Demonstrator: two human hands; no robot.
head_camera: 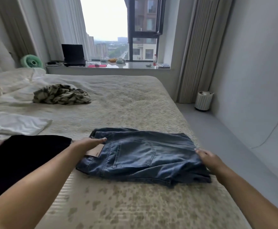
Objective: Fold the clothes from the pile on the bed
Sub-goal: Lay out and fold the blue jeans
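1. Clothes already dealt with lie furthest left: a flat black garment (19,156) at the near left edge of the bed (126,103), touching the left forearm, and a flat white garment (14,123) just beyond it.
2. Further back on the left, a crumpled olive-and-cream patterned garment (61,95) sits unfolded, well apart from both hands; by my reading it is what is left of the pile.
3. The left hand (89,142) rests with straight fingers on the waistband end of the folded blue denim jeans (140,156), just above the tan leather patch (94,152). It presses and grips nothing.
4. The jeans lie directly ahead, between the two hands, near the right edge of the bed. Their long axis runs left to right across the view, waistband to the left and fold bundle to the right, back pocket facing up.
5. The right hand (208,158) lies on the right end of the jeans, fingers loosely bent over the bunched denim; whether it pinches the cloth or only touches it I cannot tell.
6. Each hand holds its own end, so neither is clearly nearer. A further fold would likely bring one end over the other along that left-right axis; otherwise the jeans look ready to set aside.
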